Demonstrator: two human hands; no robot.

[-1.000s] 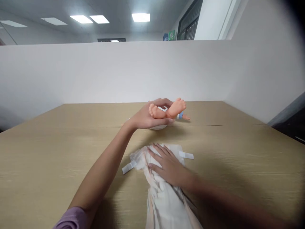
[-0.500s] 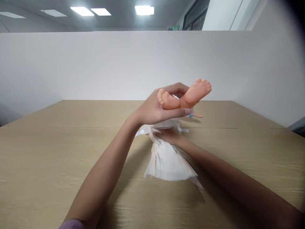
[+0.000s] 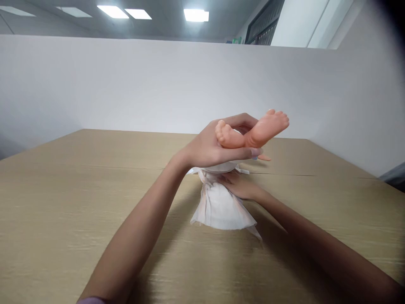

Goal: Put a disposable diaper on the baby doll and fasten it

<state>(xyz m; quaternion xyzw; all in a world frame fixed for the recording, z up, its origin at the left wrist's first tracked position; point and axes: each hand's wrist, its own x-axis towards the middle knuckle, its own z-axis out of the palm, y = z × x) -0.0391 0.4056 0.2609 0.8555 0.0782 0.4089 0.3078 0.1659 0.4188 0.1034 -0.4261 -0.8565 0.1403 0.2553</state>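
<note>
My left hand is closed around the ankles of a baby doll and holds both legs raised. The doll's two bare feet point up toward me over my thumb. Beneath the lifted legs lies an unfolded white diaper, its middle gathered and its front end fanned out toward me. My right hand rests low on the diaper's right side, fingers stretched out to the left under the doll; their tips are partly hidden. One small doll hand shows past my left thumb. The doll's body and head are hidden behind my left hand.
A wide wood-grain table lies under everything, with a thin seam across it. Behind it stands a pale wall panel. A white diaper tab sticks out on the right. Something dark sits beyond the table's right edge.
My right hand has drawn back a little to the right along the diaper. The diaper's front end lies slightly farther from me. My left hand still holds up the doll's legs. The view has tilted slightly.
</note>
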